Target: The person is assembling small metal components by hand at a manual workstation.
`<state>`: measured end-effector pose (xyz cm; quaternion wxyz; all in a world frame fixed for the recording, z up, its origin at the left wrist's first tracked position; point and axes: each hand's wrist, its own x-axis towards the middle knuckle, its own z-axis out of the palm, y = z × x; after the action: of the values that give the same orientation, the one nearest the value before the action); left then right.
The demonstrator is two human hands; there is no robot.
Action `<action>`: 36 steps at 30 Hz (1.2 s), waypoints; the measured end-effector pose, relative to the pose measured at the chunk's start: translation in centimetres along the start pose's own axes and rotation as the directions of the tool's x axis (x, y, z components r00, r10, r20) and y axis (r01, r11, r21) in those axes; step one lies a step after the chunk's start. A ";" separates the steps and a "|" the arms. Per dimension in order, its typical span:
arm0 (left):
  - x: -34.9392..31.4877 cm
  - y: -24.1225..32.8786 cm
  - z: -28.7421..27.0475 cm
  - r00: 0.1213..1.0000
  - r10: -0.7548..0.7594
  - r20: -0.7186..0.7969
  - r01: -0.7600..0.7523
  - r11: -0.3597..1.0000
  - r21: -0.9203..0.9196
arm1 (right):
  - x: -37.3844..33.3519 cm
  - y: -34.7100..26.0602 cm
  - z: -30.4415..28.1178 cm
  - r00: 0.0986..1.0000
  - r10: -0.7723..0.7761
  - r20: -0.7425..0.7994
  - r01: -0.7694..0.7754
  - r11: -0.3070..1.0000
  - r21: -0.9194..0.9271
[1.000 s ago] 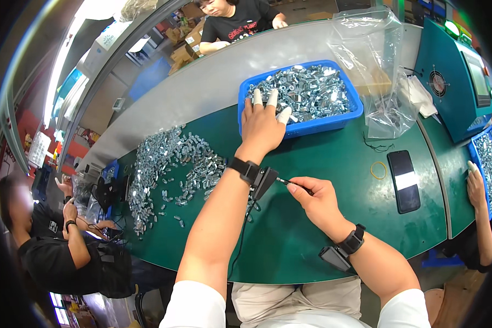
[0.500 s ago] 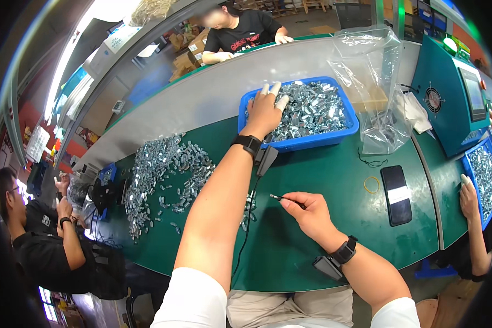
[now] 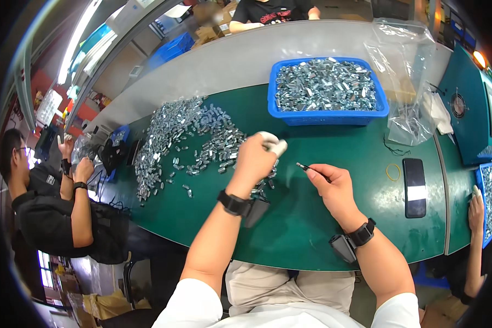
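Observation:
My left hand (image 3: 257, 158), with pale finger cots on its fingertips, hovers over the green table beside the loose metal pieces (image 3: 172, 128). Its fingers are curled together, and whatever they pinch is too small or hidden to make out. In my right hand (image 3: 336, 188) is a thin black rod-shaped tool (image 3: 307, 167) with a silver tip, held between thumb and forefinger. The tip points left, toward my left hand, with a gap between. Beyond both hands stands a blue bin (image 3: 328, 116) heaped with small shiny metal pieces (image 3: 325, 85).
A phone (image 3: 414, 188) and a yellow rubber band (image 3: 393, 172) lie right of my right hand. A clear plastic bag (image 3: 407, 117) sits beside the bin, near a teal machine (image 3: 470, 104). Co-workers are at the left, far side and right, where another blue bin (image 3: 489, 202) stands.
My left hand has left the blue bin and come back toward me, near the tool's tip, its fingers now curled. My right hand keeps its grip on the tool. The view has shifted.

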<state>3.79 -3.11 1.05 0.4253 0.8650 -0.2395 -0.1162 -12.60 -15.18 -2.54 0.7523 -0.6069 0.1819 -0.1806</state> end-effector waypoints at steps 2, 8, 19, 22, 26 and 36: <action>-1.1 -1.4 0.2 0.992 0.122 -0.040 -0.112 0.975 0.193 | -0.2 0.0 0.2 1.000 -0.004 0.008 0.004 0.999 -0.034; -1.8 -3.5 1.5 0.903 0.428 -0.048 -0.354 0.800 0.484 | -0.4 0.3 0.6 0.999 -0.031 -0.039 0.025 0.990 -0.139; -3.8 -1.8 0.4 0.974 0.158 0.159 -0.001 0.713 -0.701 | -0.1 1.5 0.1 0.995 -0.102 0.010 0.103 0.988 -0.112; -3.9 -2.6 0.5 0.968 0.140 0.207 0.039 0.734 -0.678 | -0.2 1.3 0.2 0.994 -0.107 0.018 0.109 0.984 -0.142; -4.5 -2.6 0.9 0.957 0.185 0.222 0.001 0.766 -0.642 | -0.4 1.1 0.6 0.996 -0.083 0.014 0.084 0.981 -0.176; -5.6 -1.8 -0.1 0.939 0.169 0.298 0.014 0.849 -0.528 | -0.6 1.8 0.9 0.973 -0.229 0.038 0.228 0.913 -0.337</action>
<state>-0.40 0.71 -0.32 0.6016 0.6739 -0.3026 -0.3038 -12.61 -13.72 -4.06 0.6099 -0.7443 0.1392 -0.2340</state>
